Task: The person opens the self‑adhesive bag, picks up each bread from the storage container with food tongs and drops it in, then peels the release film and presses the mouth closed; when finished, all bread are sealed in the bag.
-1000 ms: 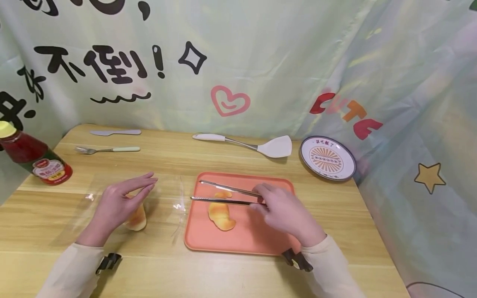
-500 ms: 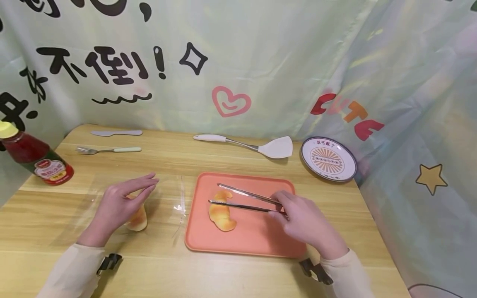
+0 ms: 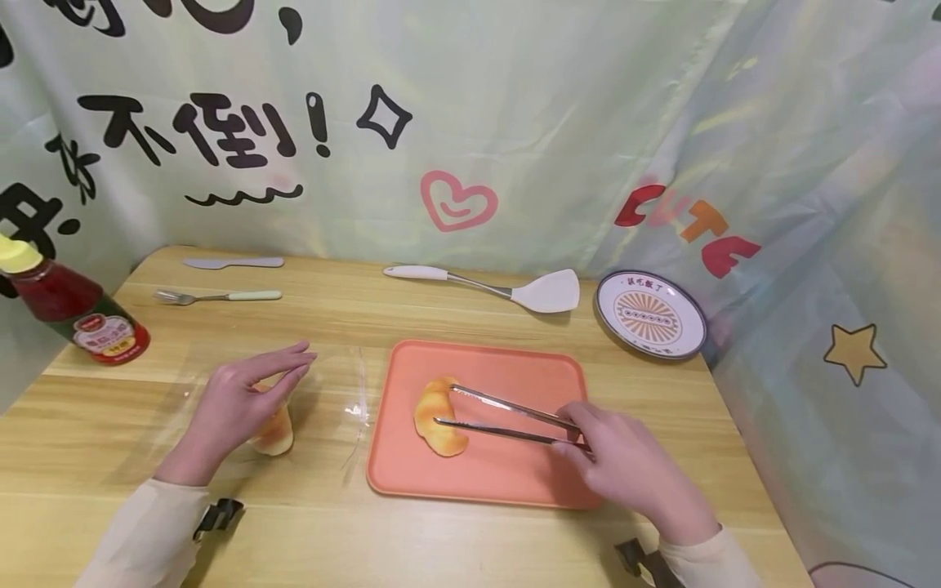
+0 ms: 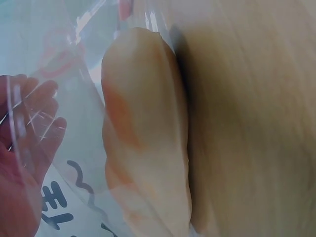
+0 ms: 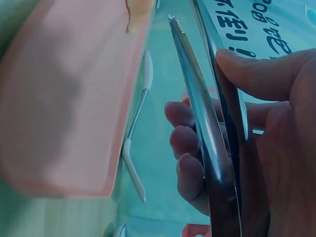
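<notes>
My right hand (image 3: 632,465) grips metal tongs (image 3: 515,433), their arms apart and the tips over a curved bread roll (image 3: 441,429) on the pink tray (image 3: 507,487). In the right wrist view the thumb and curled fingers of the hand (image 5: 276,113) hold the tongs (image 5: 205,118). On the left, my left hand (image 3: 235,400), fingers straight, is above a second bread piece (image 3: 275,433), partly hidden by it. Clear plastic film lies between that hand and this long bread (image 4: 145,133) in the left wrist view; whether the hand touches the film I cannot tell.
Behind the tray lies a white spatula (image 3: 544,291), with a round plate (image 3: 650,314) to its right. A knife (image 3: 234,263) and a fork (image 3: 220,296) are at the back left, near a red sauce bottle (image 3: 81,310). Clear film (image 3: 356,408) lies left of the tray.
My right hand and the tongs have moved right and slightly toward the front edge, the tips shifting across the curved roll. The left hand has stayed in place.
</notes>
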Action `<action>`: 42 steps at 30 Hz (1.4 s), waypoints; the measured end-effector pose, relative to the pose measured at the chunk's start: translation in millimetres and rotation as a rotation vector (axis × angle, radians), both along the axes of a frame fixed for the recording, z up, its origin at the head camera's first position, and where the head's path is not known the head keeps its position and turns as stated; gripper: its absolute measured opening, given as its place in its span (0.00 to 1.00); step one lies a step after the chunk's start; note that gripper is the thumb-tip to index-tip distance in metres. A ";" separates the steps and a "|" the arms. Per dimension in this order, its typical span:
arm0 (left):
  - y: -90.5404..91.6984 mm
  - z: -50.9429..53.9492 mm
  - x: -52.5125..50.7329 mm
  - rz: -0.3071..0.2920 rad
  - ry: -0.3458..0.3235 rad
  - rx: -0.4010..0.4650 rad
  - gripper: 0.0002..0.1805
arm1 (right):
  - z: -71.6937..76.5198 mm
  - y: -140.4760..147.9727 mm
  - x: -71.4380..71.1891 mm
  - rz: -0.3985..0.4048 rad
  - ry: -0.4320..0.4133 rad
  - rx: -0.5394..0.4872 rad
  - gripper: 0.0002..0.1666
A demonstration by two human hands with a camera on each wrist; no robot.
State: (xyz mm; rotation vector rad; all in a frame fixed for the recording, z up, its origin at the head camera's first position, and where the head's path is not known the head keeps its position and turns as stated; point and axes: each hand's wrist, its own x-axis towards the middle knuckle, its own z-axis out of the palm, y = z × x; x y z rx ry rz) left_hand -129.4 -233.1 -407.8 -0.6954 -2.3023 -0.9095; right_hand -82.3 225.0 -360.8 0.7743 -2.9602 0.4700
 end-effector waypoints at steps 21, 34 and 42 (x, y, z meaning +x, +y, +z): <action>0.3 1.1 0.7 0.015 0.046 0.004 0.12 | -18.2 0.2 3.3 -0.005 -0.069 -0.014 0.12; -0.1 -0.9 -0.4 0.000 0.043 0.013 0.17 | -24.9 0.6 2.0 0.000 -0.081 0.008 0.09; -1.6 -3.6 -4.2 -0.001 0.084 0.007 0.17 | -28.9 5.3 0.4 0.055 -0.009 -0.018 0.07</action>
